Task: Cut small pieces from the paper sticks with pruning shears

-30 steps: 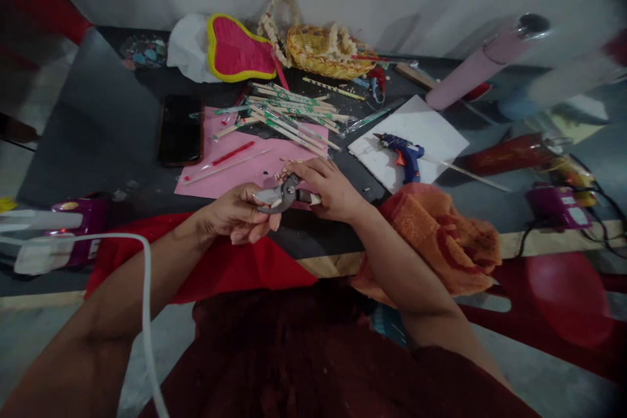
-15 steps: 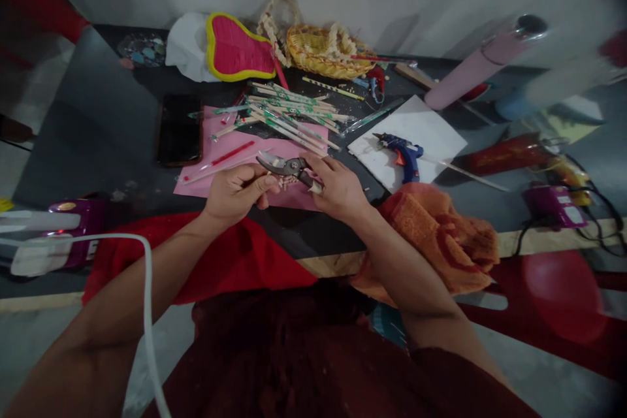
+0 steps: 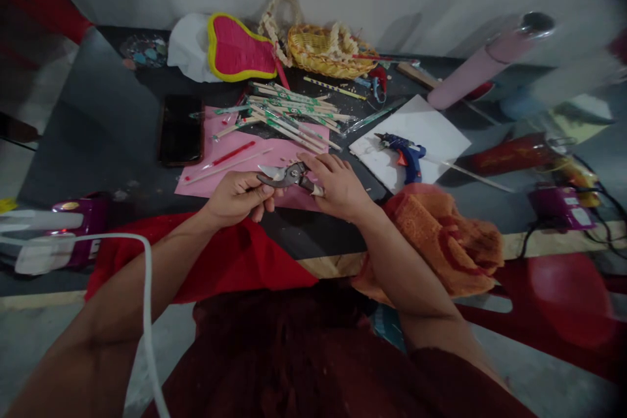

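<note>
My right hand [image 3: 340, 188] is wrapped round the handles of a pair of pruning shears [image 3: 292, 174], whose blades point left. Close to the blades, my left hand [image 3: 238, 197] is closed in a pinch; whatever lies between its thumb and fingers is too small or hidden to name. Beneath both hands lies a pink sheet [image 3: 196, 184] with small cut wooden bits on it, partly covered by the shears. Several paper-wrapped chopsticks [image 3: 289, 108] are heaped just beyond. A red stick [image 3: 232, 155] rests on the sheet's left part.
A blue glue gun [image 3: 411, 160] lies on a white tile [image 3: 441, 127] at right, near an orange towel [image 3: 435, 235]. A phone [image 3: 181, 130] is at left. Behind stand a wicker basket [image 3: 313, 52] and a pink bottle [image 3: 480, 68]. A white cable [image 3: 147, 300] crosses my left arm.
The shears have turned slightly and their blades now sit above my left fingertips, looking wider apart. My left fingers have shifted a little; the right hand keeps its grip.
</note>
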Demonstrator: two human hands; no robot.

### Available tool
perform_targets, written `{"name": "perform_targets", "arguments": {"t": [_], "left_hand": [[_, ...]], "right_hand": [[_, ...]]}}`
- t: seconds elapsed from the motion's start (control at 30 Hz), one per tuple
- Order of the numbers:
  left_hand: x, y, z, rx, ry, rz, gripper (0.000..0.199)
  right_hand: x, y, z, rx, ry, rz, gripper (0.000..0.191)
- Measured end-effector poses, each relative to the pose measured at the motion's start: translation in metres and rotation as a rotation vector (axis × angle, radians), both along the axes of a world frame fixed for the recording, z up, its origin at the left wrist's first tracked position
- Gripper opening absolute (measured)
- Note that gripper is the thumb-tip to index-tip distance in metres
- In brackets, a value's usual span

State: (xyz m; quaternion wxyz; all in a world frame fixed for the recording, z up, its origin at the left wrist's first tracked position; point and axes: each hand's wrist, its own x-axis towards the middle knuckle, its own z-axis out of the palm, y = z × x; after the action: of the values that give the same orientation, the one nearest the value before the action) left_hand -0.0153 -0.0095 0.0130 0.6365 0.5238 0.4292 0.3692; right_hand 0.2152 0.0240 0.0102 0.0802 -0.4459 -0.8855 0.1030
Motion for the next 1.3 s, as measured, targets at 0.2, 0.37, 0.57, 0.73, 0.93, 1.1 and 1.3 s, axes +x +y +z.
{"name": "perform_targets", "arguments": {"t": [0.2,0.37,0.57,0.73,0.93,1.1,1.3], "left_hand": [[-0.002,-0.002,0.005,-0.226,-0.18,-0.114,0.031],[0.0,-0.005,0.009,-0.252,-0.287,-0.138,0.029],[0.003,-0.009,0.011,-0.225,-0.227,-0.117,0.03],[0.003,-0.003,0.004,-0.208,-0.181,-0.06,0.03],[0.004,0.002,-0.006,-0.172,-0.085,0.006,0.03],[0.006,0.003,-0.009,-0.149,-0.035,-0.032,0.032],[0.004,0.01,-0.01,-0.119,-0.127,0.155,0.029]], "right_hand": [[0.002,-0.001,0.003,-0.017,0.059,0.063,0.063],[-0.002,-0.007,0.0,-0.003,0.106,0.035,0.052],[-0.002,-0.004,0.0,0.049,0.082,-0.109,0.056],[0.01,0.012,-0.008,0.03,0.141,-0.351,0.056],[0.013,0.02,-0.016,-0.049,0.156,-0.399,0.07],[0.013,0.021,-0.017,-0.053,0.151,-0.437,0.072],[0.019,0.025,-0.02,-0.031,0.128,-0.508,0.074]]}}
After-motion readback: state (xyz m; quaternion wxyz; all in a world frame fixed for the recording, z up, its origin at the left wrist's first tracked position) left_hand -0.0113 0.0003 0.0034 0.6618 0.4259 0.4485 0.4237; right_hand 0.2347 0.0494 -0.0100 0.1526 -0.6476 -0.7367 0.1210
